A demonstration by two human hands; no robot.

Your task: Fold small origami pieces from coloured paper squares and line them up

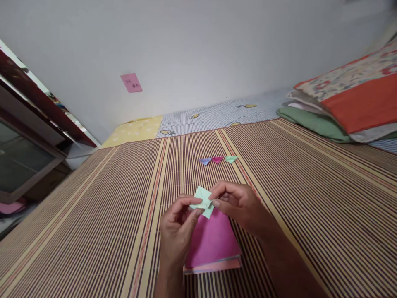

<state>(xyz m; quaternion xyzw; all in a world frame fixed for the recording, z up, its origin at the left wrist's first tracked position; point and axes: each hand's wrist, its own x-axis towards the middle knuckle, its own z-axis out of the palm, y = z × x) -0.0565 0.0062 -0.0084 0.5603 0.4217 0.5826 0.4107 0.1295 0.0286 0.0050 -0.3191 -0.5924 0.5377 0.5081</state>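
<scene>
A small folded piece of pale green paper [203, 196] is held up between both hands. My left hand [180, 219] pinches its left and lower part between thumb and fingers. On its right edge, the thumb and index finger of my right hand [237, 203] close on the paper. Beneath the hands lies a stack of coloured paper with a magenta sheet [214, 242] on top. Farther off, three small folded triangles lie in a row: a blue-violet one [205, 161], a magenta one [217, 159] and a light green one [230, 159].
All of this rests on a striped woven mat [124, 207]. Folded bedding and an orange patterned pillow [369, 99] are piled at the right. A pink note [131, 82] is on the wall behind. At the far left stands a dark-framed glass panel [21, 153].
</scene>
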